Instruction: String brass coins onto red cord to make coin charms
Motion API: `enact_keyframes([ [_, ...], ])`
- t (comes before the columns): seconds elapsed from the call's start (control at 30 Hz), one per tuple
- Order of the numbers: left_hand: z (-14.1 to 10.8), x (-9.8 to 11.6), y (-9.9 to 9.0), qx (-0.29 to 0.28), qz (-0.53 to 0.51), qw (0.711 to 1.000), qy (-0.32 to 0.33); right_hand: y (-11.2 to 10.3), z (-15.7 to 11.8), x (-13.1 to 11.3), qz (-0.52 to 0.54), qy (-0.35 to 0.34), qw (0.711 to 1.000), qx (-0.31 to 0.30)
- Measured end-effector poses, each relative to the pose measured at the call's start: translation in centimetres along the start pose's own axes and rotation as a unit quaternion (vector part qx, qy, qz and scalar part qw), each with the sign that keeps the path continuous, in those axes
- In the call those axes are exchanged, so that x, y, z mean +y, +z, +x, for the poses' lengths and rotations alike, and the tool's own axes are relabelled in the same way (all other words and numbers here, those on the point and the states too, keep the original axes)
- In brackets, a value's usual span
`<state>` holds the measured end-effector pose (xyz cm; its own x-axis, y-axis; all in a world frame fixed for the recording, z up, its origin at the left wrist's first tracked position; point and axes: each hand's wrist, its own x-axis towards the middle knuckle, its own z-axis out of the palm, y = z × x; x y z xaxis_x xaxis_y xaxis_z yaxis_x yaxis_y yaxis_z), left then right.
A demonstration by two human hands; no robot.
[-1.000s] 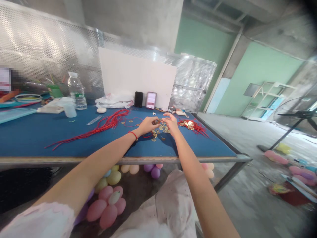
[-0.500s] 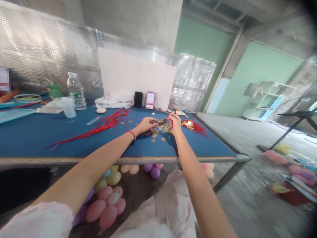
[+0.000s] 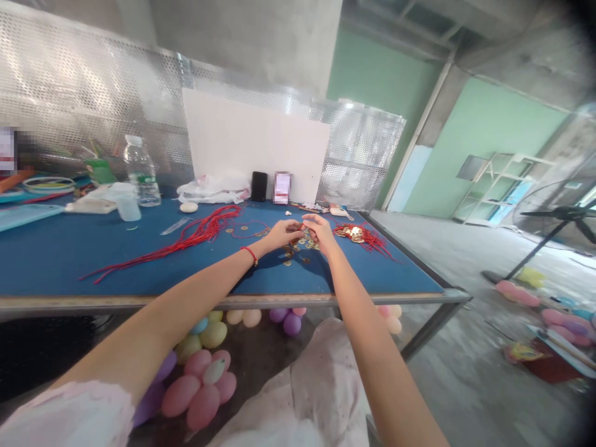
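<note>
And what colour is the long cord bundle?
The long cord bundle is red, seen in the head view.

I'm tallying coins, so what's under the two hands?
Loose gold-coloured coins show on the blue tabletop below and between the left hand and right hand. Whatever lies directly behind either hand is covered, so the full number can't be told.
</note>
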<state>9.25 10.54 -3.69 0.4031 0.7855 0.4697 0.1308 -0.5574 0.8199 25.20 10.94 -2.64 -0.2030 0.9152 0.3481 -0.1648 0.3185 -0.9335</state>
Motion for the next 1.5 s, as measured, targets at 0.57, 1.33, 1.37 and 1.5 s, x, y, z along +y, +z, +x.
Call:
enact_keyframes([
  [0.57, 0.0, 0.7, -0.7, 0.044, -0.115, 0.987, -0.100, 0.1, -0.2, -0.5, -0.038, -0.024, 0.996, 0.076],
  [1.33, -0.2, 1.0, -0.9, 0.046, -0.122, 0.987, -0.096, 0.5, -0.3, -0.4, -0.061, -0.035, 0.995, 0.064],
  [1.37, -0.2, 0.9, -1.0, 0.049, -0.123, 0.987, -0.094, 0.5, -0.2, -0.4, -0.065, -0.029, 0.996, 0.058],
  [1.5, -0.3, 0.9, -1.1, 0.072, -0.116, 0.986, -0.099, 0.3, 0.1, 0.3, -0.111, -0.035, 0.992, 0.040],
])
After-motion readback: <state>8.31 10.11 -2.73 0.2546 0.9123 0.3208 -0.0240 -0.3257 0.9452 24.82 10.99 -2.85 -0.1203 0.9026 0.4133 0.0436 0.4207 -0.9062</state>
